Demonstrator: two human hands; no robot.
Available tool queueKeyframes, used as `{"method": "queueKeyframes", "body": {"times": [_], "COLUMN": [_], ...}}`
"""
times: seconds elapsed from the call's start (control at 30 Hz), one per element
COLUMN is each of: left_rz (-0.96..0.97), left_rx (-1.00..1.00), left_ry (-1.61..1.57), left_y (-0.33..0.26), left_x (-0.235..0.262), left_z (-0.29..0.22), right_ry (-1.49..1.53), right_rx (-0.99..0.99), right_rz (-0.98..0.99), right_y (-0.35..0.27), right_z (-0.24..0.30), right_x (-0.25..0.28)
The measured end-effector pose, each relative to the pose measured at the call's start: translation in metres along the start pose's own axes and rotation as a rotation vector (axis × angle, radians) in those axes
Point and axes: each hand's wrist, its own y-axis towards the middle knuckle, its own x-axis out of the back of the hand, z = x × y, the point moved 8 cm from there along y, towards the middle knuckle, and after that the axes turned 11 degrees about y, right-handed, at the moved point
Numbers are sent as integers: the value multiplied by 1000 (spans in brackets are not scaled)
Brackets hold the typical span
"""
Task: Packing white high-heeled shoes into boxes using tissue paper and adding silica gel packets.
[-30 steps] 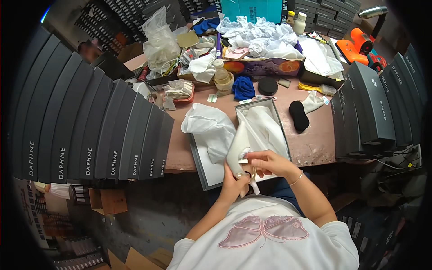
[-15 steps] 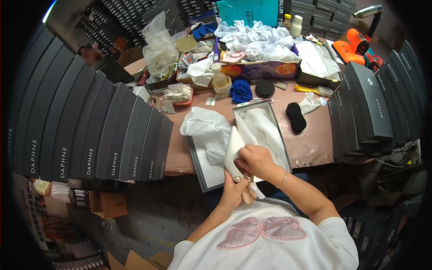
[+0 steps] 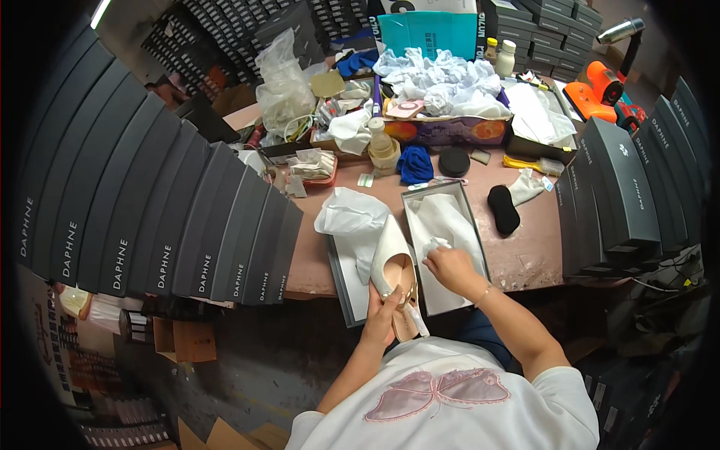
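Observation:
A white pointed-toe shoe (image 3: 384,246) with a beige insole and a strap at the heel is in my left hand (image 3: 381,315), whose fingers close round its rear part. The toe points away from me. My right hand (image 3: 454,271) is just right of the shoe, fingers closed on a crumpled wad of white paper (image 3: 435,244). Under both hands, a dark grey shoe box (image 3: 478,259) lies open with white tissue (image 3: 448,214) inside. Left of it is the other grey box half (image 3: 346,296), partly covered by a sheet of white tissue paper (image 3: 349,210).
Stacked grey shoe boxes stand at left (image 3: 172,217) and right (image 3: 611,180). Behind the open box are a bottle (image 3: 382,146), a blue cloth (image 3: 414,163) and a round black tin (image 3: 454,162). A carton of crumpled paper (image 3: 442,82) stands farther back. A black pad (image 3: 502,210) lies at right.
My right hand has come away from the shoe's opening to the right with the paper wad. The shoe's inside now shows. The whole view has shifted slightly.

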Motion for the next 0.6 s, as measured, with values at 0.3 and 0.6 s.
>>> {"method": "queueKeyframes", "body": {"times": [0.3,0.6], "left_rz": [-80,-144], "left_rx": [62,163], "left_ry": [-5,36], "left_y": [-15,19], "left_x": [-26,22], "left_z": [27,-8], "right_ry": [329,381], "right_rx": [295,163], "right_rz": [130,350], "right_y": [4,-27], "right_z": [74,104], "right_x": [-47,-59]}}
